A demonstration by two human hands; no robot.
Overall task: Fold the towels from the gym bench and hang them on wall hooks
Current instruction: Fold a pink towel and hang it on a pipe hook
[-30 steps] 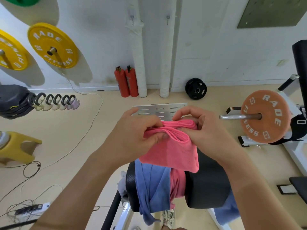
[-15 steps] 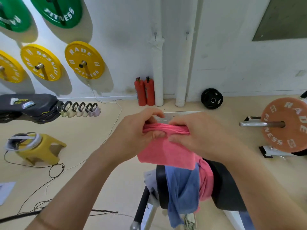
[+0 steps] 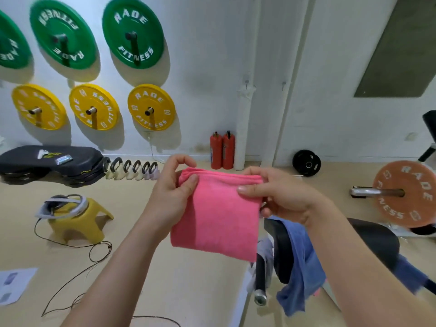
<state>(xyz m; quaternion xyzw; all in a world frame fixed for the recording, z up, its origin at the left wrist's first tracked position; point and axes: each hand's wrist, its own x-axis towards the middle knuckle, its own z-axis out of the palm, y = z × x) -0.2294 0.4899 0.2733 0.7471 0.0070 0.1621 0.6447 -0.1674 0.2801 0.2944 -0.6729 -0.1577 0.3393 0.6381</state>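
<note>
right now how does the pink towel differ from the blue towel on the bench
The pink cloth towel is folded into a neat rectangle; the blue cloth towel is unfolded and rumpled. The pink towel is held up in the air, its top corners pinched by the left hand and the right hand; the blue towel hangs draped over the black padded gym bench, untouched. Both are soft cloth towels.

Green weight plates (image 3: 133,34) and yellow weight plates (image 3: 151,107) hang on pegs along a white wall (image 3: 212,67), above two red fire extinguishers (image 3: 223,149) standing beside white pipes (image 3: 245,114). A yellow stool (image 3: 77,223) sits among loose cables (image 3: 70,289) on the beige floor (image 3: 200,291).
</note>
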